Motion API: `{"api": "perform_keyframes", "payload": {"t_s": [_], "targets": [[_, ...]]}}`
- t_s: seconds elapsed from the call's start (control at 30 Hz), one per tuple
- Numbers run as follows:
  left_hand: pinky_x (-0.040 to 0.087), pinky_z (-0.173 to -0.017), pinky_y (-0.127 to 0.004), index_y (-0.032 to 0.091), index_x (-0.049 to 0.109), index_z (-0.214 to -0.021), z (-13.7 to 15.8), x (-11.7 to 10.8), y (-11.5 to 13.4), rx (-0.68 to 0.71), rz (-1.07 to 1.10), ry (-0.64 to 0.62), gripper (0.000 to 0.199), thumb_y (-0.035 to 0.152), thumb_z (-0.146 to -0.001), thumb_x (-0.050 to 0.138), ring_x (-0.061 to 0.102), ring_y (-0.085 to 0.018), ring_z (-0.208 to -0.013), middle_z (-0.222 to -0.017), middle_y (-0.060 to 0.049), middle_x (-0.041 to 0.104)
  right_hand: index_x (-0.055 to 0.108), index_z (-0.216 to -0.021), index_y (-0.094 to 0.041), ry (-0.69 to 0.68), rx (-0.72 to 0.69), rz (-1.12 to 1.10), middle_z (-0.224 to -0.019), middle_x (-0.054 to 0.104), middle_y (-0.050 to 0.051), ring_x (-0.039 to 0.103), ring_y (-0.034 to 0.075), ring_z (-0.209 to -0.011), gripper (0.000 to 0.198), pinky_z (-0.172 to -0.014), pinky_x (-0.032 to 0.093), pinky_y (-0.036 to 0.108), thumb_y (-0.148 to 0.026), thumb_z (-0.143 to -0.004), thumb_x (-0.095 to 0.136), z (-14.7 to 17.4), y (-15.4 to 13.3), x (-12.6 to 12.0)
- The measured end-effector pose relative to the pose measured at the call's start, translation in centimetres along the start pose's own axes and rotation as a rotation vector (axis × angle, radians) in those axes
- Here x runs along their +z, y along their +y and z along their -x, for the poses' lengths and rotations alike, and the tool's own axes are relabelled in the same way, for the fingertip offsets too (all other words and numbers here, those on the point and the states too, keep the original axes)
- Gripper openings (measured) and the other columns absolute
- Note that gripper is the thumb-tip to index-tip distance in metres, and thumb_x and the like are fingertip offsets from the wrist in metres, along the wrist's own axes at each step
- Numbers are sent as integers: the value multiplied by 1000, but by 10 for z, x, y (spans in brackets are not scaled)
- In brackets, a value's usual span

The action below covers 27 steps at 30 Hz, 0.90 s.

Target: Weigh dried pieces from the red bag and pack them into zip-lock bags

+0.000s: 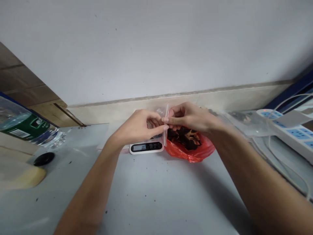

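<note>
I'm pinching a clear bag (pixel 165 140) with both hands (pixel 140 126) (pixel 190 118) near the bench's (pixel 146 192) back edge (scale (pixel 146 148) registering nothing yet).

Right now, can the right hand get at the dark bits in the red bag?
Probably yes: the right hand is near the red bag, whose open top shows the dark bits. But it seems to be pinching clear plastic, so it may have to let go first.
</note>
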<state>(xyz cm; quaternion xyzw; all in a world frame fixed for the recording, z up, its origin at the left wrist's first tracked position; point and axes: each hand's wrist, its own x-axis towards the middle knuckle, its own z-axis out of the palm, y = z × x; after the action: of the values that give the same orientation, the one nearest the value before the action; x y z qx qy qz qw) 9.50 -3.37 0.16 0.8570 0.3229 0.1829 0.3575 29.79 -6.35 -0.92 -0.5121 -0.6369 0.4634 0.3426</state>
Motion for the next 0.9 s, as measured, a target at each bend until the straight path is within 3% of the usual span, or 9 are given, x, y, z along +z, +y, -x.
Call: {"api": "perform_keyframes", "payload": {"t_s": [0.2, 0.3, 0.4, 0.53, 0.6, 0.67, 0.73, 0.83, 0.9], "targets": [[41, -51, -25, 20, 71, -63, 0, -3, -1, -54, 85, -59, 28, 25, -88, 60, 52, -12, -54, -59, 2, 63, 63, -59, -20, -30, -20, -48, -58, 57, -3, 48, 11, -57, 51, -57, 36, 29, -63, -59, 89, 0, -2, 4], [32, -46, -24, 20, 74, -62, 0, -1, 0, -111, 67, -24, 22, 20, -78, 59, 45, -10, -48, -54, 3, 58, 65, -59, -20, -84, 21, -1, -55, 57, -3, 48, 12, -55, 44, -55, 34, 29, -58, -60, 88, 2, -6, 1], [36, -47, -24, 20, 75, -59, 0, -3, 0, -148, 61, 33, 20, 19, -71, 59, 51, -12, -49, -53, 2, 62, 63, -57, -21, -81, 68, 90, -55, 52, -4, 44, 11, -55, 34, -55, 33, 29, -48, -63, 83, 5, -7, -6], [43, -51, -25, 20, 71, -53, 2, -11, -1, -174, -23, 271, 16, 21, -67, 63, 59, -15, -55, -55, -1, 67, 52, -59, -23, 200, 111, 285, -60, 50, -3, 45, 14, -58, 30, -56, 35, 30, -36, -70, 76, 10, -7, -12], [42, -51, -25, 20, 68, -52, 1, -11, -1, -166, -74, 385, 17, 21, -68, 64, 58, -14, -54, -53, 0, 65, 53, -65, -24, 390, -16, 363, -75, 61, 2, 56, 19, -71, 21, -64, 43, 32, -26, -72, 72, 11, -9, -8], [42, -52, -25, 19, 67, -53, 0, -6, 2, -120, -104, 461, 17, 21, -70, 64, 56, -14, -54, -53, 1, 63, 61, -69, -23, 478, -164, 403, -98, 68, 8, 64, 25, -90, 8, -75, 49, 35, -17, -72, 65, 12, -13, 2], [43, -53, -25, 19, 66, -55, -1, 3, 6, -28, -132, 498, 17, 19, -72, 62, 55, -13, -54, -53, 2, 62, 66, -70, -24, 434, -160, 437, -102, 71, 9, 66, 27, -94, 12, -76, 49, 36, -14, -74, 60, 12, -18, 12], [47, -58, -25, 20, 64, -60, 0, 13, 13, 169, -193, 498, 17, 16, -76, 60, 56, -12, -56, -57, 3, 63, 68, -67, -25, 214, 55, 480, -73, 67, 4, 64, 24, -73, 14, -63, 45, 34, -17, -77, 62, 14, -22, 19], [52, -66, -26, 21, 63, -65, 1, 13, 14, 254, -237, 528, 18, 16, -81, 59, 61, -13, -62, -63, 3, 67, 74, -78, -26, 87, 57, 443, -70, 68, 2, 66, 24, -70, 9, -62, 47, 33, -20, -77, 68, 16, -21, 14]]}}
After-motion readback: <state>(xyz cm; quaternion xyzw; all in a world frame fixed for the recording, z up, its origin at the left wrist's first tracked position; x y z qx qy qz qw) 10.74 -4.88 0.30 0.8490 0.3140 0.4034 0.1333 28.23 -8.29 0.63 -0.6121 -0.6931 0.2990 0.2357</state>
